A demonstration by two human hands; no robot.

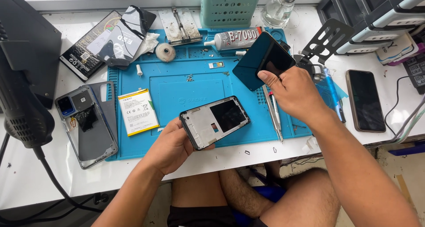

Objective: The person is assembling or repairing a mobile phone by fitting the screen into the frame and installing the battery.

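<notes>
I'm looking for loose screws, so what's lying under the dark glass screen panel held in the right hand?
Under the dark glass screen panel in the right hand lies the blue silicone work mat. The patch directly beneath is covered, so any screws there cannot be seen.

My right hand hides lower corner of dark screen panel; tweezers partly under it; tiny screws beyond left hand too small; storage trays cut off far right

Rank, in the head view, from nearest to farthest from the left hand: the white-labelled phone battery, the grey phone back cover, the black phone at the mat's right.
1. White-labelled phone battery: on the blue mat, just left of the left hand.
2. Grey phone back cover: further left, on the white table.
3. Black phone: far right, beyond the right hand.
</notes>
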